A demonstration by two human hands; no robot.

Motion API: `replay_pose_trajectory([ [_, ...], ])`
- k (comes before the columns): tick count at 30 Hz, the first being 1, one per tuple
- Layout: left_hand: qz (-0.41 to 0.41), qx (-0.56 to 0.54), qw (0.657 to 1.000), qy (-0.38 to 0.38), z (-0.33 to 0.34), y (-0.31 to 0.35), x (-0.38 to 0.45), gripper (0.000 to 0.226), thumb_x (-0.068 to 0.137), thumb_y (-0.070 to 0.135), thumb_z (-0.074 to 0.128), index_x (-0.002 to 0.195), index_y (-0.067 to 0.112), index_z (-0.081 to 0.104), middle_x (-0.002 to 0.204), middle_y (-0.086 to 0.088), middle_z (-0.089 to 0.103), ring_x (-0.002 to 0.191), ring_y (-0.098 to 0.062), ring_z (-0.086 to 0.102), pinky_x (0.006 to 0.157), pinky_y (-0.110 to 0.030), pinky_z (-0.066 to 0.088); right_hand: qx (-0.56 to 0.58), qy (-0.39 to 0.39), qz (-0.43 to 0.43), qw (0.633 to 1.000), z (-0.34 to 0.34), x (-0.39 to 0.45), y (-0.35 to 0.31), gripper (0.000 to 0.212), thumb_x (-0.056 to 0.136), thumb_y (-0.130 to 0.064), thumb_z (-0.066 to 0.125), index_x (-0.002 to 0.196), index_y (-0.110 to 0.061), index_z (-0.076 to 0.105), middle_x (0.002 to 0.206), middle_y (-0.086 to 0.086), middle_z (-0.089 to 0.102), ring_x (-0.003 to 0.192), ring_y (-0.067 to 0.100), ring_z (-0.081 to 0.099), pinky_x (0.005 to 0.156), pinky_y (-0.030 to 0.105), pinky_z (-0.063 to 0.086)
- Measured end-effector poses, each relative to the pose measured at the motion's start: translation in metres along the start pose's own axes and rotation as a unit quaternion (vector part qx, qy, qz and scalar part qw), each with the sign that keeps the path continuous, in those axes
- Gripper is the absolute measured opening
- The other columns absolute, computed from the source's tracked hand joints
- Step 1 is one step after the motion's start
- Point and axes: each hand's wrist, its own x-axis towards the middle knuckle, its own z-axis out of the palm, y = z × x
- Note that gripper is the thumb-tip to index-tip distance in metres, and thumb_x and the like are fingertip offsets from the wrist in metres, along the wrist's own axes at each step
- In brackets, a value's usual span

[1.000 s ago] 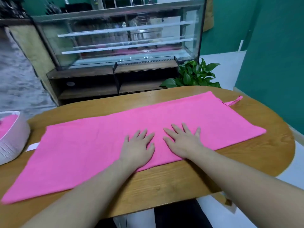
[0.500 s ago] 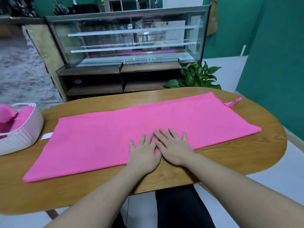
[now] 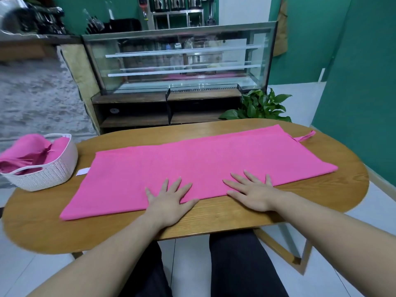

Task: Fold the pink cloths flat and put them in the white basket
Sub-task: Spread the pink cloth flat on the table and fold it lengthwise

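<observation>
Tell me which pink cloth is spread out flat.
The long pink cloth on the wooden table, under both hands. The other pink cloths lie bunched in the white basket at the table's left end.

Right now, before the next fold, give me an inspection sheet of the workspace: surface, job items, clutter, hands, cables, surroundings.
Surface: oval wooden table, bare wood showing along the near edge.
Job's things: pink cloth spread flat across the table, a small loop at its far right corner; white basket at the table's left end, holding bunched pink cloths.
Clutter: small white tag between the basket and the cloth.
Hands: left hand and right hand both flat, fingers spread, pressing on the cloth's near edge, set apart.
Cables: nothing seen.
Surroundings: glass display case behind the table, green plant, green walls.
</observation>
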Motion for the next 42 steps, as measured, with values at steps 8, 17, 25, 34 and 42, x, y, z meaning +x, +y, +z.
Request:
replay_pose_trajectory([
  [8, 0.086, 0.046, 0.989, 0.114, -0.016, -0.035, -0.017, 0.044, 0.091, 0.031, 0.046, 0.134, 0.040, 0.047, 0.132, 0.017, 0.052, 0.117, -0.015, 0.056, 0.084, -0.034, 0.051, -0.023, 0.089, -0.138, 0.986, -0.007, -0.007, -0.012, 0.058, 0.094, -0.030, 0.044, 0.150, -0.039, 0.034, 0.156, -0.011, 0.036, 0.143, 0.014, 0.032, 0.118, 0.043, 0.027],
  [17, 0.052, 0.025, 0.987, 0.151, 0.001, -0.039, -0.014, 0.043, 0.101, 0.036, 0.044, 0.145, 0.039, 0.044, 0.150, 0.013, 0.046, 0.140, -0.011, 0.040, 0.109, -0.032, 0.039, -0.029, 0.126, -0.153, 0.980, -0.005, 0.019, -0.070, 0.062, 0.091, -0.036, 0.051, 0.150, -0.039, 0.033, 0.155, -0.009, 0.037, 0.141, 0.017, 0.034, 0.114, 0.043, 0.031],
  [25, 0.063, 0.054, 0.985, 0.152, -0.001, -0.040, -0.024, 0.042, 0.101, 0.037, 0.042, 0.142, 0.039, 0.047, 0.146, 0.012, 0.050, 0.135, -0.014, 0.047, 0.101, -0.035, 0.044, -0.034, 0.118, -0.014, 0.992, 0.003, 0.029, -0.068, 0.073, 0.091, -0.014, 0.046, 0.154, -0.041, 0.021, 0.163, -0.007, 0.021, 0.148, 0.025, 0.022, 0.118, 0.047, 0.024],
  [34, 0.019, 0.051, 0.989, 0.134, -0.012, -0.038, -0.031, 0.053, 0.093, 0.020, 0.043, 0.143, 0.037, 0.044, 0.144, 0.014, 0.051, 0.130, -0.016, 0.048, 0.096, -0.034, 0.046, -0.021, 0.082, -0.007, 0.996, -0.002, 0.012, -0.060, 0.075, 0.088, -0.007, 0.038, 0.155, -0.036, 0.023, 0.162, -0.003, 0.026, 0.146, 0.025, 0.029, 0.117, 0.041, 0.030],
  [42, -0.015, 0.050, 0.989, 0.140, -0.036, -0.029, -0.036, 0.042, 0.091, 0.021, 0.041, 0.130, 0.032, 0.054, 0.123, 0.002, 0.067, 0.114, -0.028, 0.061, 0.085, -0.036, 0.047, -0.071, 0.115, -0.017, 0.991, -0.017, -0.003, -0.072, 0.057, 0.090, -0.022, 0.045, 0.144, -0.041, 0.044, 0.136, -0.003, 0.059, 0.124, 0.025, 0.055, 0.098, 0.034, 0.048],
])
